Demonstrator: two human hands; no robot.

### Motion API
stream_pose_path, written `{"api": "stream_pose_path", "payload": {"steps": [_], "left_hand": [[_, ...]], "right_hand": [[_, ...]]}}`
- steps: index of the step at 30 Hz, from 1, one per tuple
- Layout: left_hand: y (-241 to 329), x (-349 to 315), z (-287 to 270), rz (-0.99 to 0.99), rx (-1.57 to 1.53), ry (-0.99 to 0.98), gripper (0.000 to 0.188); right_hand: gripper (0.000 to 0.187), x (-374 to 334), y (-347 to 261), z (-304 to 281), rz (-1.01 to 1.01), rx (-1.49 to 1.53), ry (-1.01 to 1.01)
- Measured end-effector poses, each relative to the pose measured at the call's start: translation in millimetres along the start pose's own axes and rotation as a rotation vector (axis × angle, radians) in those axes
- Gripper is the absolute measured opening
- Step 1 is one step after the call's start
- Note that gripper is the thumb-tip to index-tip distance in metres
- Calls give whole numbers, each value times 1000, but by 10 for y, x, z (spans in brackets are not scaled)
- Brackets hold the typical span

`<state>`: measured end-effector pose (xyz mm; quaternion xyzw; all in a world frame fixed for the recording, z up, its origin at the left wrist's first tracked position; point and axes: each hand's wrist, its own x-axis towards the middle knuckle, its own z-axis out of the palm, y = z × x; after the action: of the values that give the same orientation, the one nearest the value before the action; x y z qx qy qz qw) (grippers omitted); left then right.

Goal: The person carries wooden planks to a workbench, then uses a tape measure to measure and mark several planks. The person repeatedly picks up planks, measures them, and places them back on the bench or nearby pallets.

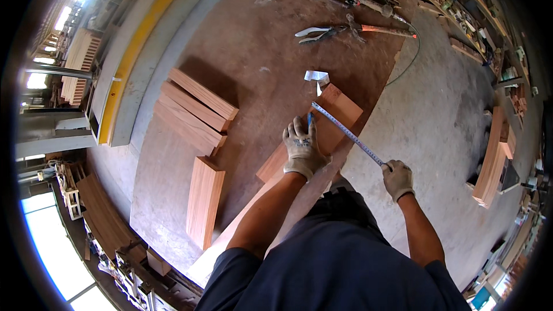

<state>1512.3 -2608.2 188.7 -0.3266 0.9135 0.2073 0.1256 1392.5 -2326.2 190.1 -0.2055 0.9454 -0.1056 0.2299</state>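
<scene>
A reddish-brown wooden board (pixel 341 106) lies at a slant on the work table before me. My left hand (pixel 303 148), in a pale work glove, rests over the board's middle, hiding part of it. Its fingers close around a slim blue pencil-like thing (pixel 310 120), only partly showing. My gloved right hand (pixel 397 179), out past the table's right edge, grips a tape measure (pixel 348 133). The pulled-out blade slants across the board's far part, its end beside the blue thing; the case is hidden in my fist.
Several cut boards (pixel 196 103) lie side by side on the left of the table, with another board (pixel 205 198) nearer me. Pliers (pixel 319 33), a hammer (pixel 374 29) and a corded power tool (pixel 368 0) lie farther back. Timber (pixel 489 161) is stacked at right.
</scene>
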Motion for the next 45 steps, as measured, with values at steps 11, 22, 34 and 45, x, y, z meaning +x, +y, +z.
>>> {"api": "stream_pose_path", "payload": {"steps": [11, 22, 34, 45], "left_hand": [[-8, 4, 46, 9, 31, 17, 125], [-25, 2, 102, 15, 41, 43, 126], [-36, 2, 80, 13, 31, 24, 126], [-27, -2, 118, 15, 46, 98, 126]], "right_hand": [[25, 58, 152, 119, -13, -50, 60], [24, 11, 176, 193, -20, -44, 107], [24, 19, 174, 197, -7, -54, 92], [25, 19, 153, 193, 15, -35, 117]]}}
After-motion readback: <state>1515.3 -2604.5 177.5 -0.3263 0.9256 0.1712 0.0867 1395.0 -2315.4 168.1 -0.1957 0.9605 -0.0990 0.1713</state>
